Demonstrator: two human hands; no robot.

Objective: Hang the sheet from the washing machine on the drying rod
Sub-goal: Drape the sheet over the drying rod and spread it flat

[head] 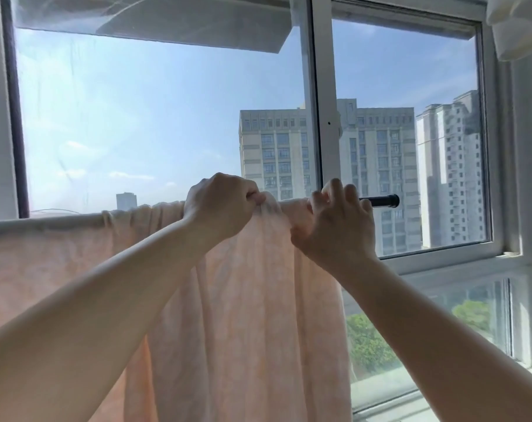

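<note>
A pale peach sheet (243, 315) hangs draped over a horizontal drying rod (380, 201), whose dark bare end sticks out to the right. The cloth covers the rod from the left edge of view to the middle and falls in long folds. My left hand (219, 205) grips a bunch of the sheet at the top of the rod. Just to its right, my right hand (337, 220) pinches the sheet's right edge against the rod, fingers curled over the cloth. Both arms reach up from below.
A large window with a white frame (322, 102) stands right behind the rod; tall buildings show through the glass. White fabric (517, 25) hangs at the top right corner. A window sill (441, 263) runs below the right pane.
</note>
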